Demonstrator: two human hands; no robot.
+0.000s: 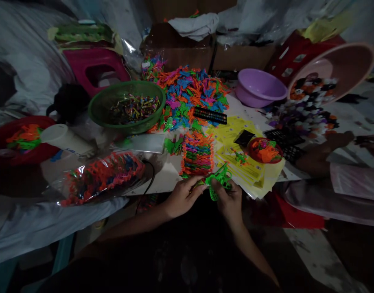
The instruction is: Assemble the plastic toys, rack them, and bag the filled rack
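Observation:
My right hand [231, 199] grips a bright green plastic toy piece [219, 181] with openwork parts, just over the table's front edge. My left hand [187, 194] is closed in a pinch at the left end of that piece; what lies between its fingertips is too small and dark to name. Beyond my hands lies a stacked row of orange, pink, green and blue plastic pieces [198, 152]. Behind it spreads a big heap of similar loose pieces [187, 89]. A green basin [97, 108] to the left holds many small coloured sticks.
Yellow printed sheets [235, 134] lie right of the row, with a small red basket [266, 160] of pieces. A filled clear bag [101, 177] and a white cup [63, 138] are left. A purple basin [261, 87] stands behind. Another person's arm [324, 150] reaches in at right.

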